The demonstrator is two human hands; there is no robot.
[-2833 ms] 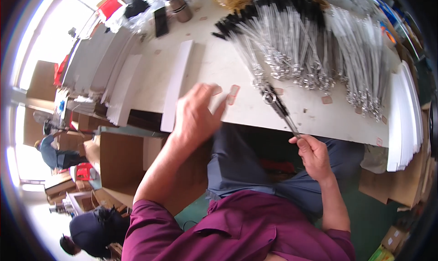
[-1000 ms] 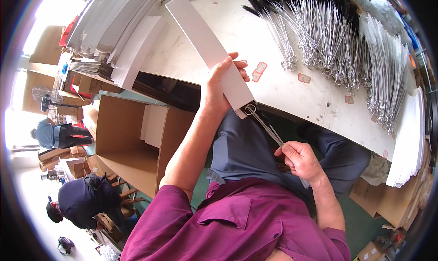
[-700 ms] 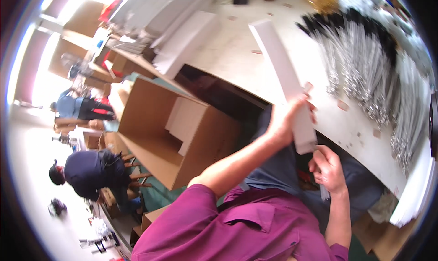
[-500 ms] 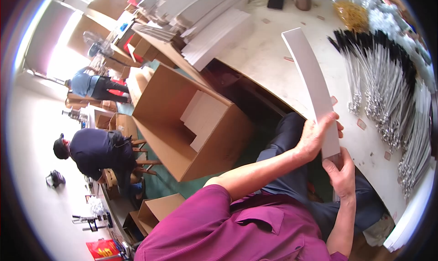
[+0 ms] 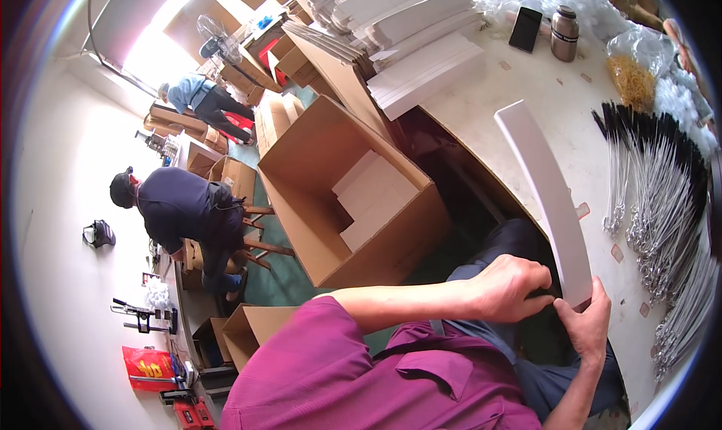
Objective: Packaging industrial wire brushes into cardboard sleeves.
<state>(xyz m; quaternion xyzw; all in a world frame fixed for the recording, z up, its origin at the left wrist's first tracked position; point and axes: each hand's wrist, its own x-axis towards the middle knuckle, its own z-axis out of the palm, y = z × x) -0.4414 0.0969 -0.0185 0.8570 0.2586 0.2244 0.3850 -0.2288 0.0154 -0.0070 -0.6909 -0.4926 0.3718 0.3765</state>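
Note:
A long, narrow white cardboard box (image 5: 547, 193) stands tilted over the table edge in front of me. My right hand (image 5: 587, 321) grips it at the lower end, thumb on the near side. Close beside that end, my left hand (image 5: 513, 289) is closed, its thumb and forefinger pinched near the right thumb. Whatever those fingers may hold is too small or hidden to make out. To the right, bundles of thin silvery strands with black ends and metal clasps (image 5: 665, 204) lie on the table.
The white table (image 5: 489, 92) bears a phone (image 5: 526, 29), a metal flask (image 5: 564, 33), a bag of yellow bands (image 5: 630, 80) and stacked white boxes (image 5: 429, 73). An open carton (image 5: 353, 197) with white boxes inside stands left. Two people (image 5: 184, 204) work farther off.
My left hand has come off the white box and moved left, its fingers now pinched. My right hand still holds the lower end. The view has shifted, so the surroundings sit lower and farther right.

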